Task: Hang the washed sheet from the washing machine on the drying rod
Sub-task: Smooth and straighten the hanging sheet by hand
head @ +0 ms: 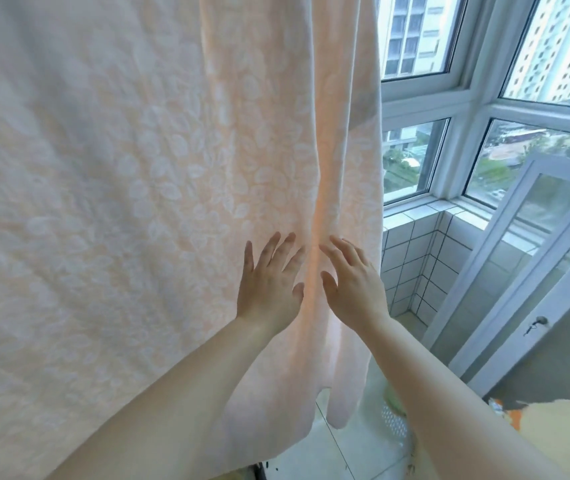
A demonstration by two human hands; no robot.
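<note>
A big, soft peach cloth sheet with white leaves on it hangs down in front of the person and fills most of the view. Its top goes out of sight, so what it hangs on cannot be seen. Both hands are flat on the sheet with fingers spread wide, holding nothing. The left hand and the right hand sit close together, one on each side of a long fold. White-framed glass windows are on the right.
</note>
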